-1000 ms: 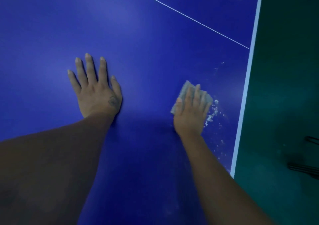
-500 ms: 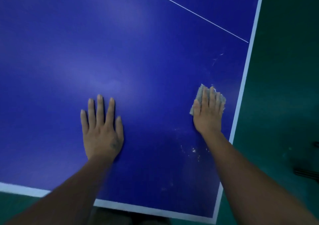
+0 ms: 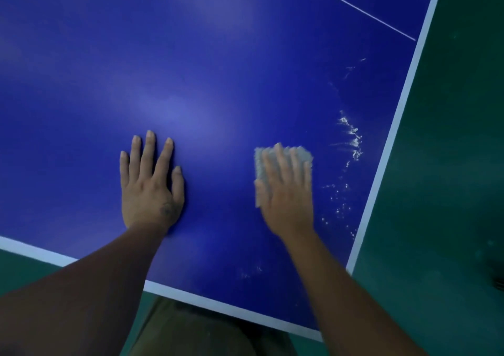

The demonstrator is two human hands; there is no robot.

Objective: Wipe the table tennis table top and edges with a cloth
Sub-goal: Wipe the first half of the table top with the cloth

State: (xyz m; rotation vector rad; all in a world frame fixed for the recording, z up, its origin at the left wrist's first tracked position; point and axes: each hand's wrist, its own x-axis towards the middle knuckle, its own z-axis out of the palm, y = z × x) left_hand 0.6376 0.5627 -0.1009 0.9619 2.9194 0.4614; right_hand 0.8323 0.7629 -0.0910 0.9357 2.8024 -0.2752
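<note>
Now the right hand [image 3: 286, 194], fingers flat, has slid the cloth [image 3: 301, 155] back in from the side edge [image 3: 395, 126]. The left hand [image 3: 151, 181] stays spread on the table [image 3: 191, 55], holding nothing. White specks [image 3: 351, 137] lie between cloth and edge, so that strip likely needs another pass.

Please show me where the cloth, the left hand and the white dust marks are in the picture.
cloth [image 3: 259, 167], head view, its uncovered left edge.
left hand [image 3: 148, 192], head view, the back of the hand.
white dust marks [image 3: 353, 137], head view, the thickest streak.
</note>
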